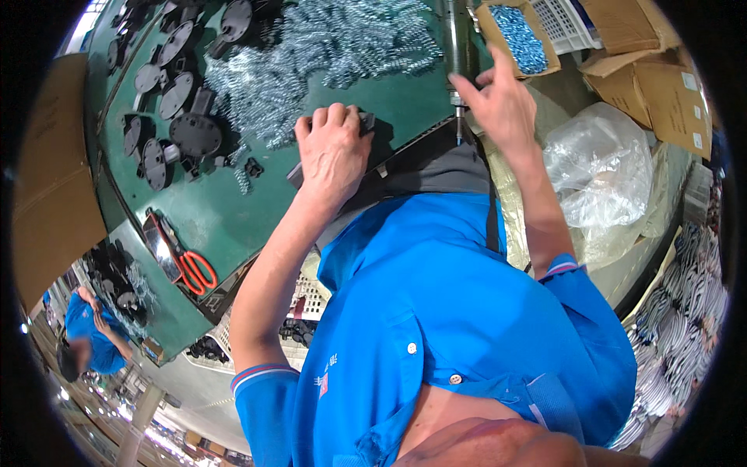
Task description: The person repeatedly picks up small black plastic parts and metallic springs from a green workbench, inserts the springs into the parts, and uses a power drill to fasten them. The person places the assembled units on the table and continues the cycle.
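Note:
My left hand (333, 152) is closed over a black plastic part (367, 123) at the near edge of the green table (233, 214). Fingers and palm cover most of that part. To its right, a metal power screwdriver (457, 54) points its bit down toward my lap. My right hand (507, 107) is beside the screwdriver, thumb and forefinger stretched apart and the other fingers partly curled; I see nothing in it. Just beyond its forefinger is a cardboard box of bluish screws (520, 39).
A heap of silvery springs (272, 86) covers the table's far middle. Several black round-based parts (194, 134) lie at left, with red-handled scissors (194, 268) and a phone-like slab (161, 247) nearer. Clear plastic bags (599, 163) and cartons (661, 93) stand right. Another person (93, 331) works far left.

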The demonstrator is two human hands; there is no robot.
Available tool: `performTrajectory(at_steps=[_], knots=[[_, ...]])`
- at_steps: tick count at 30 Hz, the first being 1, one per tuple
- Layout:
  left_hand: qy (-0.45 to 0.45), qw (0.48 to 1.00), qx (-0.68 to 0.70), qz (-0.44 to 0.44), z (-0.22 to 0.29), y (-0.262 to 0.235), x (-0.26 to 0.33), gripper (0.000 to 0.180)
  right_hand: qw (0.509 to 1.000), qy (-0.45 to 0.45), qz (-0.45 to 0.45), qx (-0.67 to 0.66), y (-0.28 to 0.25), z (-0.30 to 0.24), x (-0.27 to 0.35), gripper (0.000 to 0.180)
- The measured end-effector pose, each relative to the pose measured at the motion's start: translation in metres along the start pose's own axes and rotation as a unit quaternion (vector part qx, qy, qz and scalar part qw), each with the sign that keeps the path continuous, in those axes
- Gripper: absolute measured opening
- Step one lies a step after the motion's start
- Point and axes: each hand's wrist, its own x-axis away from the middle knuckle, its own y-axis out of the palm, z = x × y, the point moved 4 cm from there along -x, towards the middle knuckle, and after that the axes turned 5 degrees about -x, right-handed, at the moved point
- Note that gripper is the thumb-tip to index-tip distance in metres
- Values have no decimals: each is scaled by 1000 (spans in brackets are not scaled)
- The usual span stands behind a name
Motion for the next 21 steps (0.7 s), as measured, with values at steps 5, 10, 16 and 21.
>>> performTrajectory(at_steps=[5,10,16,21], knots=[[-11,999,39,36,-1,-1,1,41,996,58,-35,60,32,0,-39,103],[-11,1000,16,12,0,5,1,38,864,107,-93,-483,39,18,-36,64],[6,998,-50,-40,4,9,-6,31,709,-100,-210,-666,-10,-45,-42,57],[-2,1000,-20,-13,0,9,-2,32,695,-45,-3,-717,-7,-102,-32,18]])
